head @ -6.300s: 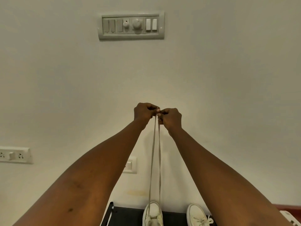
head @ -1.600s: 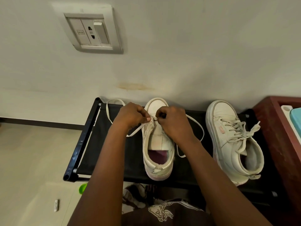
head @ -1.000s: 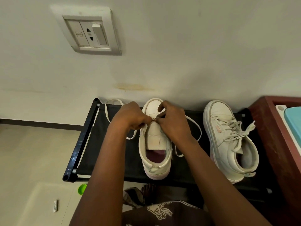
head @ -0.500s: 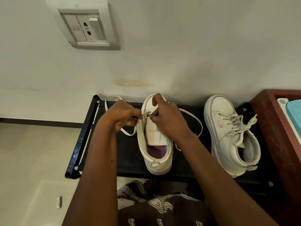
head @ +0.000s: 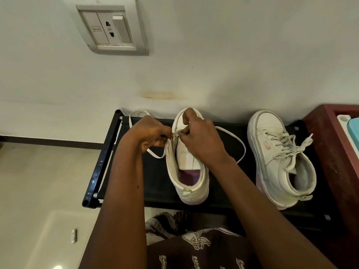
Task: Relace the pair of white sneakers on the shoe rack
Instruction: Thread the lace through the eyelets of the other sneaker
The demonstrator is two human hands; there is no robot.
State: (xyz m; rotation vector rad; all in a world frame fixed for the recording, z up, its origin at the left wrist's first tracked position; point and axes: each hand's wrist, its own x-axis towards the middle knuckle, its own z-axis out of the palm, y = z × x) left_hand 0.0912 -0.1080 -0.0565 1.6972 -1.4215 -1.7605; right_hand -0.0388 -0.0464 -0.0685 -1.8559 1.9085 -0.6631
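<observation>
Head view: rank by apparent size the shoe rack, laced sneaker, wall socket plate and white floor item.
Largest: shoe rack
Then laced sneaker and wall socket plate, too alike to rank
Smallest: white floor item

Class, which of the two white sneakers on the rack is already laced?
The sneaker on the right: laces criss-cross its front. The left sneaker shows a bare tongue.

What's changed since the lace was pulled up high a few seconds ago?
The left hand and right hand dropped from up high to the toe eyelets of the unlaced sneaker, still pinching the lace; its slack now loops on the rack. The laced sneaker stayed put.
</observation>
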